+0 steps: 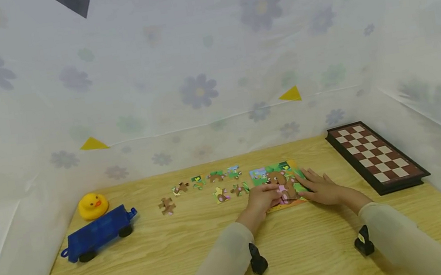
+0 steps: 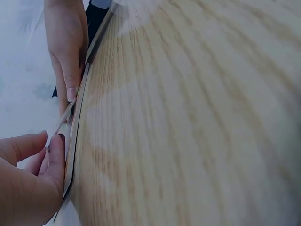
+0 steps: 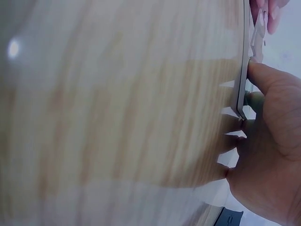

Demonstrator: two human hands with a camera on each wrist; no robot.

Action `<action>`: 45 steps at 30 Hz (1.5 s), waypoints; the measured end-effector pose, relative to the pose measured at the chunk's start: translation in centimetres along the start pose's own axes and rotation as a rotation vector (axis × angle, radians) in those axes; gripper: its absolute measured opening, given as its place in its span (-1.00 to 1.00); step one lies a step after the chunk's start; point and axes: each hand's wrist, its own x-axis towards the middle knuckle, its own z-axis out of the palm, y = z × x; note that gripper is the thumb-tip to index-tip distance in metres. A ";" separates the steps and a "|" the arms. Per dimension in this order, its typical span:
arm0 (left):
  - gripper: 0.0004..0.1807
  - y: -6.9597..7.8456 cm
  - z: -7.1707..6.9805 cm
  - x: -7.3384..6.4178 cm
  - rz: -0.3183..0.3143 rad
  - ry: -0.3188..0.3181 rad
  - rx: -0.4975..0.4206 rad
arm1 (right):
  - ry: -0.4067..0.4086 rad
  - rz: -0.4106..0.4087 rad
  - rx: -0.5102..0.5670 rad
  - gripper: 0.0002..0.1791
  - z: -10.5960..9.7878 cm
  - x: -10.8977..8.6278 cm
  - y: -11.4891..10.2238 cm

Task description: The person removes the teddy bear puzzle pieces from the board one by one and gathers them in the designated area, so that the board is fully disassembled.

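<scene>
A jigsaw puzzle board with a brown bear picture lies on the wooden table. My left hand is at its lower left and pinches a puzzle piece between thumb and fingers. That piece tilts up from the board, one edge low against it; the fingers hide much of its picture. Across from it my right hand rests with spread, fairly straight fingers on the board's right side, its thumb at the near edge. The left wrist view shows the right thumb close to the tilted piece.
Several loose puzzle pieces are scattered left of the board. Farther left are a blue toy wagon and a yellow rubber duck. A folded checkered game board lies at the right. White flowered cloth encloses the table's back and sides.
</scene>
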 end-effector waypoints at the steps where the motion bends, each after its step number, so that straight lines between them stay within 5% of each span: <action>1: -0.78 -0.1 0.0 0.0 -0.002 0.008 0.001 | -0.001 0.002 -0.004 -0.21 0.0 0.0 0.0; 16: -0.77 -0.6 -0.3 -0.1 0.028 0.091 -0.033 | -0.006 0.003 -0.008 -0.21 0.5 0.4 -0.1; 26: -0.73 -1.4 -2.3 0.0 0.027 0.017 -0.088 | -0.005 -0.008 0.005 -0.22 0.5 0.2 -0.4; 37: -0.69 -0.7 -8.2 -2.5 0.030 -0.057 -0.050 | 0.001 -0.017 0.003 -0.22 0.4 0.1 -0.3; 45: -0.67 0.1 -13.8 -3.0 0.024 0.062 -0.084 | 0.005 -0.017 0.012 -0.22 -0.1 -0.3 -0.3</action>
